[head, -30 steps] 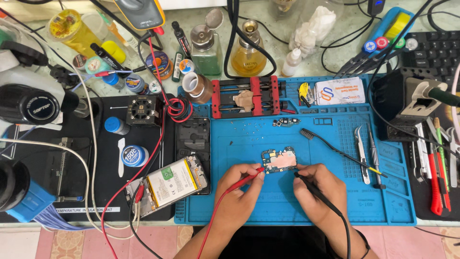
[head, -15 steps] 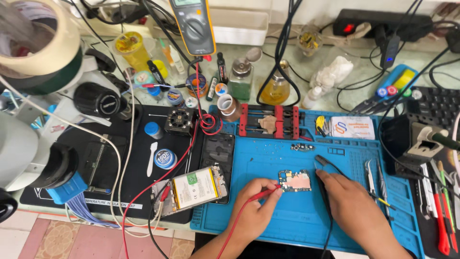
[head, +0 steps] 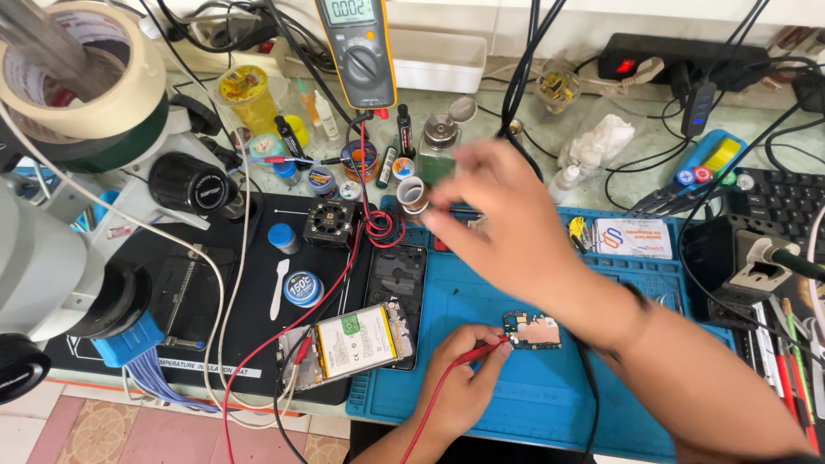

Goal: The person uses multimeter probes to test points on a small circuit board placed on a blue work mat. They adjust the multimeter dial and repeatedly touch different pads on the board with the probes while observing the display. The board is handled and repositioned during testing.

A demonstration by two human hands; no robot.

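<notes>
Circuit board (head: 533,330) is lying on blue mat (head: 516,404), long axis left-right, just right of left hand (head: 460,387), which is pinching red probe (head: 481,351) onto its left edge; right hand (head: 503,223) is blurring above, grip unreadable.

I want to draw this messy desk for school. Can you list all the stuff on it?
multimeter: 1, yellow and grey, top middle, upright
blue work mat: 1, blue, front right
circuit board: 1, small, on the mat
red probe: 1, red, tip at the board's left edge
opened phone: 1, pale battery showing, left of the mat
phone back frame: 1, black, beside the mat
microscope: 1, white and black, far left
tape rolls: 2 stacked, cream and green, top left
keyboard: 1, black, right edge
tweezers and tools: several, right side
left hand: holds the red probe
right hand: blurred, reaching toward the bottles at the back
</notes>
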